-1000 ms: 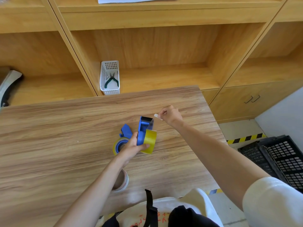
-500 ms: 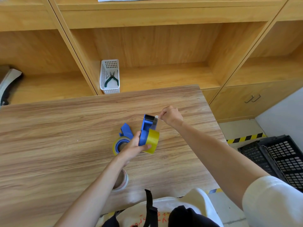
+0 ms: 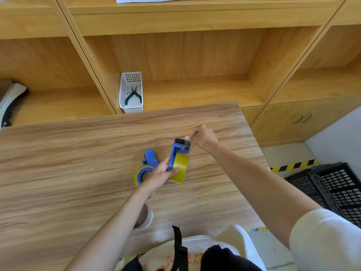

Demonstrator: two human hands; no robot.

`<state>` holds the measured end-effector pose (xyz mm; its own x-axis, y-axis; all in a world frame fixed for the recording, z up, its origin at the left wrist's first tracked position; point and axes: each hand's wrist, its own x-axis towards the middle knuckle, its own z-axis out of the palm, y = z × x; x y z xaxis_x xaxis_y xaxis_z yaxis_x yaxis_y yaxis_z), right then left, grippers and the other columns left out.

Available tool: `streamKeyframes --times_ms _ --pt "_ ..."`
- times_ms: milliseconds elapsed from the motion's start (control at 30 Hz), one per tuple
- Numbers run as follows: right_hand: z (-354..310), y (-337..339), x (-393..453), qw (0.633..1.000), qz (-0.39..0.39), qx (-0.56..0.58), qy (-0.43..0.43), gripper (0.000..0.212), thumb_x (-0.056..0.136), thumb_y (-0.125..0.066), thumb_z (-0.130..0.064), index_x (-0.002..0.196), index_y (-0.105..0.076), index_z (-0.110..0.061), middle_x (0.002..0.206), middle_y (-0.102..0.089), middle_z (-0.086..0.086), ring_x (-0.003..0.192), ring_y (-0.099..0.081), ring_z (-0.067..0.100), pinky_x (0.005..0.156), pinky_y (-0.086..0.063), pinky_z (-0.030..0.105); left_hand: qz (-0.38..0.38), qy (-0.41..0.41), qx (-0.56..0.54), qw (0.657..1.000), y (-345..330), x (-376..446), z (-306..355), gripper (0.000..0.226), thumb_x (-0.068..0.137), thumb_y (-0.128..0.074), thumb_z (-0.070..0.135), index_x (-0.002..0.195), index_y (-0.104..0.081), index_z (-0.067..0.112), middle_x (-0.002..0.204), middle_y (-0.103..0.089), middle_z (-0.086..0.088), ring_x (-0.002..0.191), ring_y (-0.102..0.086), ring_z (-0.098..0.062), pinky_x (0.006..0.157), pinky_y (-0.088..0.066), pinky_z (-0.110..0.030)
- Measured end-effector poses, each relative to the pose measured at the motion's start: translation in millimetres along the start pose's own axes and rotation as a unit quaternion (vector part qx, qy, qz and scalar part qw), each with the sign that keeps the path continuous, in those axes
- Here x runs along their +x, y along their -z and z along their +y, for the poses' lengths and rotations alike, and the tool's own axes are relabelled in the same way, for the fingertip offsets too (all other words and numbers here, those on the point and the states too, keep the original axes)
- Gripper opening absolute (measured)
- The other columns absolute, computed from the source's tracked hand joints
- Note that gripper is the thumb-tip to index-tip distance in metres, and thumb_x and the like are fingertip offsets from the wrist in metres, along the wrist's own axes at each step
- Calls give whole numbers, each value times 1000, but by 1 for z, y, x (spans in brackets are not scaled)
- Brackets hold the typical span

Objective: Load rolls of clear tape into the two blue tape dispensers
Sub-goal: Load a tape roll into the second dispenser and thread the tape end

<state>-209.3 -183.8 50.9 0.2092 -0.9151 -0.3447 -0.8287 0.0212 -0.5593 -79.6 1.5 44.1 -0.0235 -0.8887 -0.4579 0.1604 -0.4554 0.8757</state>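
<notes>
My left hand (image 3: 160, 174) grips a blue tape dispenser (image 3: 175, 151) that stands tilted on the wooden table (image 3: 58, 173), with a yellowish clear tape roll (image 3: 178, 169) mounted in it. My right hand (image 3: 204, 136) pinches the free end of the tape (image 3: 187, 142), a clear strip stretched from the roll up past the dispenser's black cutter head. A second blue dispenser (image 3: 149, 160) lies flat just left of my left hand, holding its own tape roll (image 3: 139, 174). Another tape roll (image 3: 147, 218) lies near the table's front edge, partly hidden under my left forearm.
A white perforated basket (image 3: 131, 94) with green-handled pliers stands on the shelf behind the table. Black plastic crates (image 3: 332, 190) sit on the floor at the right. A white bag with a black strap (image 3: 178, 249) rests in front of me below the table edge.
The dispenser in my left hand has tipped and shifted slightly right. My right hand has drawn the tape end up over the cutter head, so a clear strip now spans from the roll.
</notes>
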Motion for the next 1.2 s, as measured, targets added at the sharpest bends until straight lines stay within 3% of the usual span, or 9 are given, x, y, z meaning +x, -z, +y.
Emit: streamKeyframes --times_ms 100,300,467,600,700,800,867,967,1200 --pt "3 -2 3 1000 -14 -17 -14 27 81 -49 -26 97 -70 -20 107 -68 1 94 -66 23 75 -57 33 3 -2 -1 1000 0 2 -1 85 78 -73 37 150 -32 16 136 -62 -2 127 -56 -21 113 -37 -49" --pt "3 -2 2 999 -6 -31 -30 30 90 -44 -27 109 -65 -17 111 -61 5 101 -62 29 83 -53 34 24 -5 16 1000 -2 7 -2 49 95 -59 6 141 -44 12 123 -68 -3 120 -61 -22 108 -43 -43" --pt "-1 -2 4 1000 -22 1 -10 28 89 -46 -26 101 -70 -19 108 -69 6 96 -66 27 83 -56 36 3 -13 0 1000 1 10 0 39 97 -53 1 134 -51 12 126 -68 -8 122 -60 -26 104 -46 -41" --pt "-1 -1 6 997 -72 -6 -25 30 90 -47 -19 112 -66 -11 109 -69 11 100 -67 28 88 -57 40 -1 4 -96 995 4 10 3 41 97 -50 4 138 -48 3 135 -60 -20 125 -55 -35 106 -42 -48" --pt "-4 1 5 996 -84 14 -30 27 89 -50 -15 107 -68 -7 103 -70 15 95 -68 26 83 -58 39 30 19 -154 987 1 9 5 37 95 -54 8 131 -55 2 120 -69 -20 111 -64 -32 99 -47 -48" --pt "-7 2 3 995 -92 35 -28 23 90 -51 -10 101 -71 -6 88 -69 8 82 -67 19 74 -55 32 71 17 -133 988 -1 10 6 28 97 -55 14 121 -60 1 101 -77 -15 92 -72 -24 90 -53 -44" --pt "-6 1 4 994 -94 38 -31 22 88 -53 -9 99 -71 -5 92 -72 7 85 -70 21 76 -57 34 95 8 -96 991 0 11 7 31 97 -57 21 118 -62 -1 97 -77 -16 87 -73 -25 89 -54 -44" --pt "-6 -1 2 993 -103 36 -43 21 88 -56 -11 100 -72 -3 102 -74 12 92 -73 26 83 -60 40 139 -6 -61 988 -2 11 10 30 96 -60 31 106 -64 3 84 -77 -13 71 -73 -20 73 -58 -36" --pt "-13 -6 -2 992 -105 18 -64 23 89 -51 -11 106 -65 -2 99 -71 12 87 -72 22 82 -61 41 195 3 -67 978 -5 14 10 30 90 -66 40 89 -67 10 74 -76 -15 63 -70 -24 67 -57 -38"
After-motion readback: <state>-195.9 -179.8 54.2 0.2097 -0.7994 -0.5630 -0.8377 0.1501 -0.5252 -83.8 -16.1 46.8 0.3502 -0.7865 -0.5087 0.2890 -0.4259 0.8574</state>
